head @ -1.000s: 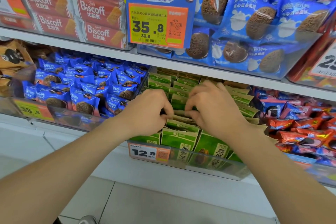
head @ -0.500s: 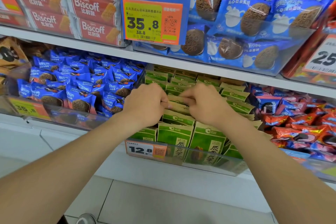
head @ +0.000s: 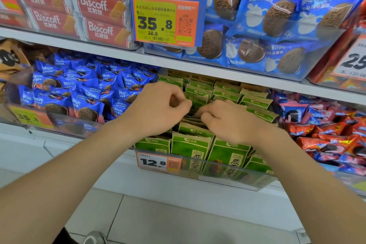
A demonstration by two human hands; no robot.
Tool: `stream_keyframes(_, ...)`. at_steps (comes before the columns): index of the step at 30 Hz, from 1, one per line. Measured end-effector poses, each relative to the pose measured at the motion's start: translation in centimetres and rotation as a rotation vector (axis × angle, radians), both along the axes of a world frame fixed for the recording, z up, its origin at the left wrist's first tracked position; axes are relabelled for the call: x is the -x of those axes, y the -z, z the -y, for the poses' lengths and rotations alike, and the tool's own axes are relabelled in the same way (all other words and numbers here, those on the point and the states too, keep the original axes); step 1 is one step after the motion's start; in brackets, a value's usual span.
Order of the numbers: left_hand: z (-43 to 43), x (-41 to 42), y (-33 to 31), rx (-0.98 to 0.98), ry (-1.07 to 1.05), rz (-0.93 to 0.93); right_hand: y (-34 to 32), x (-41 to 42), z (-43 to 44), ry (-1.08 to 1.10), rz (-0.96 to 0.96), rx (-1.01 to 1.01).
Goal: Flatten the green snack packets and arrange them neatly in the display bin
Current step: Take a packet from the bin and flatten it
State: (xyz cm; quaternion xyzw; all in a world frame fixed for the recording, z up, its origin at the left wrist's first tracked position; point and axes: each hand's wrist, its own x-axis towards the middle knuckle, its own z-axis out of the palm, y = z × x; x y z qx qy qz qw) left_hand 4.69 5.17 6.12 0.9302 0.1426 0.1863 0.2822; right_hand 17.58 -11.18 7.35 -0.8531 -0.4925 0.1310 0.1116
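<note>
Two pinch grips (left hand, right hand) on mid-row green snack packets, likely flattening them for display bin.

Fingertips of left hand and right hand curl down among the green snack packets. I can't tell which packet each pinches. Both hands cover the middle rows. The front packets' lower print smears behind the display bin wall (glare too). Fine print on the 35.8 price card is unreadable. Another price card is cut by the right edge. A round object is cropped at the bottom, unidentified.
</note>
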Motion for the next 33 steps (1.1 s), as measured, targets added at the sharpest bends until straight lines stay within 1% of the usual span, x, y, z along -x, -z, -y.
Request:
stream_keyframes(1,0.4,0.0,-0.1,-0.054,0.056,-0.043,0.3,-0.1,0.0,0.007,0.021,-0.031)
stream_keyframes(3,1.1,0.2,0.1,-0.139,0.17,-0.224,0.8,-0.2,-0.2,0.065,0.097,-0.201)
stream_keyframes(5,1.5,0.4,0.4,-0.174,0.209,-0.368,1.2,-0.5,-0.5,0.144,0.193,-0.408)
stream_keyframes(6,1.5,0.5,0.7,-0.188,0.208,-0.395,1.5,-0.6,-0.7,0.157,0.209,-0.451)
stream_keyframes(7,1.6,0.7,0.9,-0.202,0.216,-0.407,1.6,-0.8,-0.9,0.151,0.217,-0.435)
stream_keyframes(9,1.8,1.0,1.2,-0.196,0.24,-0.41,1.6,-0.9,-1.4,0.138,0.247,-0.319)
stream_keyframes(10,1.8,1.1,1.3,-0.187,0.245,-0.408,1.5,-0.9,-1.7,0.137,0.295,-0.261)
stream_keyframes(13,1.8,1.2,1.4,-0.186,0.248,-0.407,1.2,-0.8,-2.6,0.112,0.535,-0.129)
stream_keyframes(15,1.6,1.1,1.5,-0.202,0.26,-0.4,1.1,-0.9,-3.1,0.116,0.584,-0.123)
stream_keyframes(17,1.4,0.9,1.5,-0.204,0.262,-0.394,1.5,-1.5,-3.6,0.165,0.555,-0.154)
stream_keyframes(20,1.0,0.3,1.7,-0.195,0.264,-0.4,2.0,-2.6,-4.1,0.285,0.455,-0.213)
stream_keyframes(22,0.8,-0.1,1.7,-0.209,0.272,-0.413,2.2,-3.1,-4.6,0.331,0.437,-0.223)
stream_keyframes(26,0.8,-1.2,1.4,-0.254,0.25,-0.46,2.0,-3.4,-5.2,0.365,0.434,-0.177)
stream_keyframes(29,0.8,-1.9,1.1,-0.195,0.252,-0.471,1.9,-3.7,-5.4,0.37,0.377,-0.155)
stream_keyframes(33,0.5,-2.6,0.9,-0.176,0.254,-0.484,1.7,-3.4,-4.9,0.362,0.352,-0.212)
